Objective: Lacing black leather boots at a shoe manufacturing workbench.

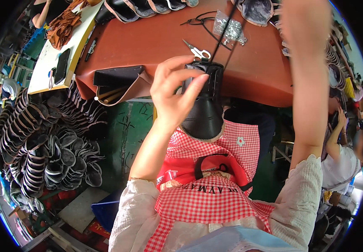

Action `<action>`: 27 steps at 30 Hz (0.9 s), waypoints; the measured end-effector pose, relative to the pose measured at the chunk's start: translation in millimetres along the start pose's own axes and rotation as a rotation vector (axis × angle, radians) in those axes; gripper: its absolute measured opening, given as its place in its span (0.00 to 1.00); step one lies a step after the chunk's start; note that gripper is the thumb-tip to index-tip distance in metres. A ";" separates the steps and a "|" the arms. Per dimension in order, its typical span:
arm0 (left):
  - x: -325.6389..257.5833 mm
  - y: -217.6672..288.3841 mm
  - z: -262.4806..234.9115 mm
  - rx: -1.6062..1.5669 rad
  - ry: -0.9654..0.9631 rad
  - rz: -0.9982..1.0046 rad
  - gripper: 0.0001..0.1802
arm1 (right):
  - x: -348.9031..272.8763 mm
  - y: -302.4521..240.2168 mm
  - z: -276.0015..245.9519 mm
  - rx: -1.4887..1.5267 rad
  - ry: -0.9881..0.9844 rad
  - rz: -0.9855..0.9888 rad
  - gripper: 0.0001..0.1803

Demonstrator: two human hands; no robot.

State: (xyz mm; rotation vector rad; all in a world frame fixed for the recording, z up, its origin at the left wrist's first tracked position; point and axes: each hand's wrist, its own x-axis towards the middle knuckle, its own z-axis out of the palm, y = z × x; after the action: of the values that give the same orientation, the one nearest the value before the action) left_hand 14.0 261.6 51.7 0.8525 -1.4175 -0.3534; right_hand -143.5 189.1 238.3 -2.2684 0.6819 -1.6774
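Note:
A black leather shoe upper [201,117] with a stitched, pale lower edge rests against my checked apron at the table's front edge. My left hand [173,90] is at its top, thumb and forefinger pinched at the lacing edge. From the eyelets a black lace [220,40] runs taut upward and out at the top of the view. My right hand [305,23] is raised high at the upper right, smeared by motion; its fingers cannot be made out. White-handled scissors [201,53] lie just behind the upper.
On the brown-covered table [148,42] lie a clear bag of small metal pieces [230,29], loose black laces [198,19] and a marker pen [91,49]. An open pouch [120,86] hangs at the front edge. Stacked dark uppers [34,138] fill the left; a person [341,164] sits at right.

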 end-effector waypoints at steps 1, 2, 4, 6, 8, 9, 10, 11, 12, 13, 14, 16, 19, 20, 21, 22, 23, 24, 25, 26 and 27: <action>-0.1 0.0 -1.0 0.096 -0.014 0.075 0.13 | -19.0 10.4 14.6 -0.130 -0.106 -0.104 0.08; 5.6 3.9 -0.3 0.232 -0.053 0.142 0.14 | -38.8 -1.6 30.9 -0.044 -0.088 0.052 0.09; 7.3 5.4 16.1 0.262 -0.088 0.080 0.13 | -60.1 -6.3 38.4 0.014 -0.033 0.139 0.11; 8.6 -0.9 25.0 0.222 -0.155 0.100 0.09 | -70.8 7.6 23.2 0.108 -0.091 0.260 0.12; 13.0 -2.5 13.7 0.202 -0.168 0.117 0.07 | -87.5 23.3 -0.5 0.131 -0.099 0.419 0.14; 13.9 -5.3 3.3 0.204 -0.154 0.089 0.07 | -91.8 28.3 -19.0 0.184 -0.066 0.429 0.12; 10.3 -14.2 -9.2 0.125 -0.106 -0.018 0.06 | -107.4 47.9 -46.5 0.258 0.020 0.477 0.15; 7.9 -16.7 -23.6 0.001 -0.009 -0.243 0.06 | -121.3 61.6 -78.3 0.256 0.152 0.597 0.16; 8.0 -19.0 -43.6 -0.072 0.060 -0.467 0.08 | -140.6 83.9 -118.5 0.262 0.302 0.666 0.17; 6.9 -30.3 -66.9 -0.039 0.146 -0.514 0.09 | -156.2 97.4 -156.4 0.222 0.532 0.730 0.18; 1.4 -63.7 -92.1 -0.173 0.235 -0.537 0.10 | -187.0 118.8 -229.8 0.326 0.551 0.623 0.18; 3.2 -74.8 -129.0 -0.168 0.454 -0.610 0.14 | -235.2 131.5 -309.0 0.255 0.880 0.637 0.16; -15.7 -89.9 -162.1 -0.297 0.542 -0.699 0.16 | -284.6 125.6 -307.6 0.323 0.829 0.671 0.11; -21.5 -85.9 -153.3 -0.302 0.522 -0.748 0.16 | -283.4 112.0 -263.0 0.259 0.704 0.713 0.10; -25.5 -73.0 -137.7 -0.248 0.394 -0.842 0.14 | -287.7 107.7 -222.5 0.292 0.660 0.828 0.10; -35.7 -77.8 -126.3 -0.406 0.298 -0.862 0.13 | -285.2 95.3 -182.3 0.240 0.566 0.899 0.11; -42.3 -83.3 -113.4 -0.473 0.265 -0.922 0.11 | -289.5 95.2 -157.6 0.227 0.507 0.940 0.11; -49.8 -92.6 -107.9 -0.563 0.145 -0.944 0.13 | -287.1 90.9 -137.6 0.297 0.453 0.963 0.11; -51.6 -94.9 -98.8 -0.601 0.155 -0.964 0.13 | -283.9 90.4 -127.0 0.308 0.408 0.993 0.11; -52.8 -95.5 -90.0 -0.639 0.165 -0.984 0.13 | -287.2 95.3 -125.6 0.292 0.376 1.011 0.10; -50.0 -91.8 -86.9 -0.667 0.197 -1.020 0.10 | -286.2 97.9 -127.6 0.237 0.291 1.005 0.08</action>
State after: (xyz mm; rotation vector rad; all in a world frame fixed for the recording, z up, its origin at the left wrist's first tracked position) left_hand 112.8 260.9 -41.7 0.9449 -0.5031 -1.3809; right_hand -352.9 258.0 -5.0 -1.1523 1.3051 -1.4202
